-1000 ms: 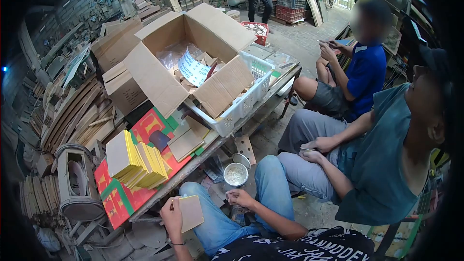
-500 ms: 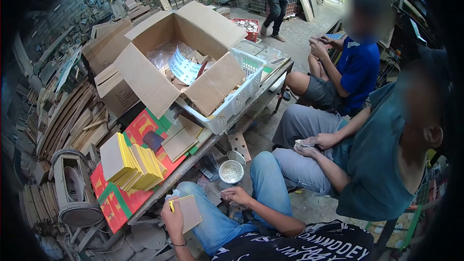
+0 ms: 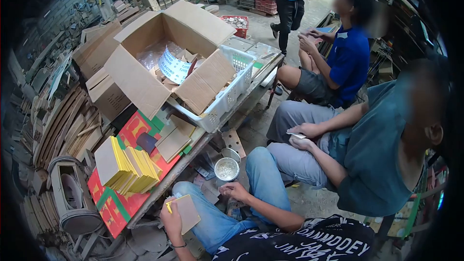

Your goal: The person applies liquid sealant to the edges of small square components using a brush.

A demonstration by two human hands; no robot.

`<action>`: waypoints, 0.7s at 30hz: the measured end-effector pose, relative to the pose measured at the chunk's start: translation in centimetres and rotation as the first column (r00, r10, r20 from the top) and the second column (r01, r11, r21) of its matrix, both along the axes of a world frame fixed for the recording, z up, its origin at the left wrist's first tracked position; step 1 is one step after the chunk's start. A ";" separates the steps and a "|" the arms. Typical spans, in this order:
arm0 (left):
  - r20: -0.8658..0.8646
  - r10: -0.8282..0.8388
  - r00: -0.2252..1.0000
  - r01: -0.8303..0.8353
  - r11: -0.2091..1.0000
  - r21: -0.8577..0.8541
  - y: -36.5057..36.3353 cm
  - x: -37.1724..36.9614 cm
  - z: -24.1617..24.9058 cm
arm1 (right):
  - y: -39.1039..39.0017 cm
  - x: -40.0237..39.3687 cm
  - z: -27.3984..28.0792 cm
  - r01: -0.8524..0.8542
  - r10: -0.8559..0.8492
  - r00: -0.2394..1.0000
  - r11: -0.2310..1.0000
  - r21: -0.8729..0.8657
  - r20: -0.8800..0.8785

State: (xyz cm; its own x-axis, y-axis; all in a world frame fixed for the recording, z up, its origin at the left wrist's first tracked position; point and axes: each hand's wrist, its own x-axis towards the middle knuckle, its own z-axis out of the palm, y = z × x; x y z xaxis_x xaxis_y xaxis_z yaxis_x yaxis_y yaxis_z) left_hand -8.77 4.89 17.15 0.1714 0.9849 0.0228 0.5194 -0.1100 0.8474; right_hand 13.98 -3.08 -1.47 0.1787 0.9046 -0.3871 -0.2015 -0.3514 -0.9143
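Observation:
My left hand, low in the view, holds a square board with a yellow edge, thumb over its near face. Something pale and crumpled shows behind its top corner. My right hand hovers just right of the board, apart from it, its fingers pinched together; whatever they may hold is too small to tell. Above that hand, a small tin with whitish contents stands between my knees and the bench. Stacked yellow-edged boards stand on a red and green sheet at the bench's near end.
An open cardboard box sits in a white plastic crate on the bench. Flat boards lie beside it. Two seated co-workers are at the right, one in dark green, one in blue. Another person stands behind.
The view has shifted slightly. The person at the back has changed leg position, and the nearest co-worker's hands have parted a little around a pale piece. My hands hold nearly the same pose.

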 end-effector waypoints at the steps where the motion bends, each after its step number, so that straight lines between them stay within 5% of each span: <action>1: -0.003 -0.006 1.000 0.006 1.000 -0.001 0.0 0.0 0.1 | 0.0 0.1 -0.1 0.006 -0.006 1.000 1.000 -0.001 -0.003; 4: 0.007 -0.016 1.000 0.016 1.000 -0.016 0.1 0.1 0.3 | 0.1 0.2 0.3 -0.006 0.008 0.997 1.000 -0.024 0.081; 6: 0.030 -0.031 0.999 0.031 0.999 -0.014 0.2 0.0 0.0 | 0.0 -0.3 0.2 0.014 -0.018 0.997 0.999 -0.039 -0.080; 10: 0.013 -0.039 0.999 0.039 0.999 -0.019 0.3 0.0 -0.1 | 0.1 -0.2 0.0 0.007 -0.012 0.996 0.999 -0.050 -0.089; 16: 0.007 -0.032 0.999 0.032 0.999 -0.035 0.3 0.2 0.1 | 0.3 0.0 -2.2 -0.001 0.000 0.999 0.999 0.035 0.044; 21: -0.007 -0.016 1.000 0.017 0.998 0.053 0.4 0.7 0.2 | -0.2 -0.2 1.3 0.087 -0.103 0.977 0.992 -0.095 -0.184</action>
